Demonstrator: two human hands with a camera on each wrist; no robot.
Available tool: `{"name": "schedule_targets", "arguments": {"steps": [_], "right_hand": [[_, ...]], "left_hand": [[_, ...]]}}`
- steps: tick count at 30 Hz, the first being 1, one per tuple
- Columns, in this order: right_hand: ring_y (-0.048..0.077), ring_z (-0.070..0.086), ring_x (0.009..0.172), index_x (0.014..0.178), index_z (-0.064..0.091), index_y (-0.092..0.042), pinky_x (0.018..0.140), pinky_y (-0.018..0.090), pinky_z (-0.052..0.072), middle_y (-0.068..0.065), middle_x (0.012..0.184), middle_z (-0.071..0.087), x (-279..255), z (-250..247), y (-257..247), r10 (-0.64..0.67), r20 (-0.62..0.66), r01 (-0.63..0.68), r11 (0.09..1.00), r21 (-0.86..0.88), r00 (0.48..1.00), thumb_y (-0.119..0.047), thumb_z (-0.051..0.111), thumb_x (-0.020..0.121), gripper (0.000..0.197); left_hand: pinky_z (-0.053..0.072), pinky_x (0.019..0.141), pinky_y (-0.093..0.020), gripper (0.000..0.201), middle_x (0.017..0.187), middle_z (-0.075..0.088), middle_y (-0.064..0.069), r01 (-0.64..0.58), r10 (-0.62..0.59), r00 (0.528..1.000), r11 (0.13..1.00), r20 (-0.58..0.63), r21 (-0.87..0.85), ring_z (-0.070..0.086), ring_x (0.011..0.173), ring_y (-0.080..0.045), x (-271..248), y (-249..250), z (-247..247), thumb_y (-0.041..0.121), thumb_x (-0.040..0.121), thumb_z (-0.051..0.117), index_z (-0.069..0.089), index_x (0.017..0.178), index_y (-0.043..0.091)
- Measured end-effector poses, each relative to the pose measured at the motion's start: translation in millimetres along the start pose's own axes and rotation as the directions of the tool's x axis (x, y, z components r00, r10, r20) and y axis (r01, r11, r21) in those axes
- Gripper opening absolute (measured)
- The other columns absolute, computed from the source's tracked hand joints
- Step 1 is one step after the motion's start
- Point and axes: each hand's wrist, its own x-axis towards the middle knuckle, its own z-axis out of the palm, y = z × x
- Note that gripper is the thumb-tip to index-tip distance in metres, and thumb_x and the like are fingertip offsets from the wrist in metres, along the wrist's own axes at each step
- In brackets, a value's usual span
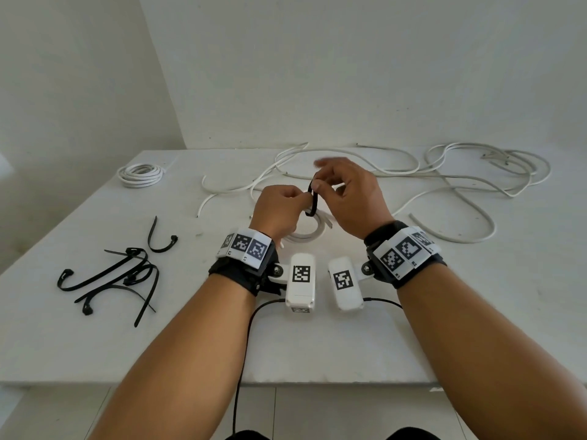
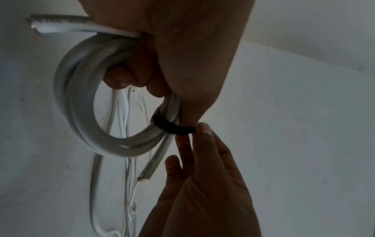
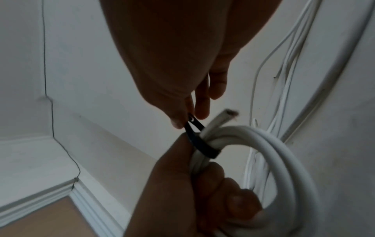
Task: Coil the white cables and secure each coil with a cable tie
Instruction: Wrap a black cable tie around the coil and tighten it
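Note:
My left hand [image 1: 282, 208] grips a small coil of white cable [image 1: 305, 237] above the table's middle; its fingers curl round the strands [image 2: 85, 115] [image 3: 263, 152]. A black cable tie [image 1: 313, 198] loops round the coil [image 2: 172, 126] [image 3: 201, 141]. My right hand [image 1: 346, 192] pinches the tie's upper end between thumb and forefinger [image 3: 182, 118], the other fingers spread loosely. A finished white coil [image 1: 141, 174] lies at the far left of the table.
Several spare black cable ties [image 1: 124, 274] lie at the left on the white table [image 1: 413, 328]. Loose white cables [image 1: 460, 179] sprawl across the far and right side. The wall stands just behind the table. The table's front edge is near my elbows.

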Motion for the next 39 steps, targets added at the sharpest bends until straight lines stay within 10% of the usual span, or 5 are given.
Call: {"name": "schedule_targets", "arguments": {"steps": [7, 17, 25, 39], "right_hand": [[0.001, 0.064, 0.073, 0.084, 0.071, -0.015, 0.065, 0.013, 0.045, -0.011, 0.08, 0.072, 0.5, -9.8, -4.3, 0.144, 0.021, -0.145, 0.989, 0.041, 0.989, -0.022, 0.068, 0.09, 0.01], [0.004, 0.065, 0.081, 0.088, 0.067, -0.016, 0.065, 0.011, 0.043, -0.009, 0.09, 0.073, -2.1, -10.1, -5.1, 0.191, 0.071, -0.196, 0.977, 0.078, 0.979, -0.025, 0.064, 0.093, 0.011], [0.019, 0.07, 0.068, 0.1, 0.055, -0.012, 0.063, 0.03, 0.051, 0.007, 0.077, 0.076, -3.0, -18.6, -19.9, 0.318, -0.008, -0.269, 0.814, 0.515, 0.948, -0.014, 0.062, 0.095, 0.008], [-0.008, 0.056, 0.053, 0.094, 0.079, -0.015, 0.053, 0.005, 0.038, -0.013, 0.068, 0.067, -6.8, -11.1, -16.2, 0.2, 0.049, -0.204, 0.973, 0.104, 0.979, -0.017, 0.071, 0.088, 0.01]], "left_hand": [[0.038, 0.055, -0.032, 0.013, 0.06, 0.064, 0.003, -0.062, 0.068, 0.995, 0.995, 0.074, -0.08, 0.038, 0.043, -0.012, -5.3, 5.4, 0.1, 0.027, 0.084, 0.07, 0.076, 0.095, 0.029], [0.04, 0.057, -0.024, 0.02, 0.065, 0.071, 0.004, -0.131, 0.129, 0.99, 0.99, -0.056, -0.046, 0.053, 0.05, -0.003, -3.0, 1.7, 5.0, 0.032, 0.086, 0.071, 0.073, 0.072, 0.017], [0.043, 0.067, -0.033, 0.02, 0.062, 0.063, 0.009, -0.069, 0.035, 0.979, 0.985, -0.203, -0.16, 0.05, 0.055, -0.01, 5.0, -1.6, 2.1, 0.026, 0.08, 0.073, 0.067, 0.063, 0.018], [0.041, 0.063, -0.025, 0.018, 0.06, 0.062, 0.007, -0.114, 0.096, 0.971, 0.991, -0.218, -0.075, 0.053, 0.055, -0.007, 3.6, -0.9, 2.3, 0.02, 0.082, 0.072, 0.067, 0.066, 0.013]]}}
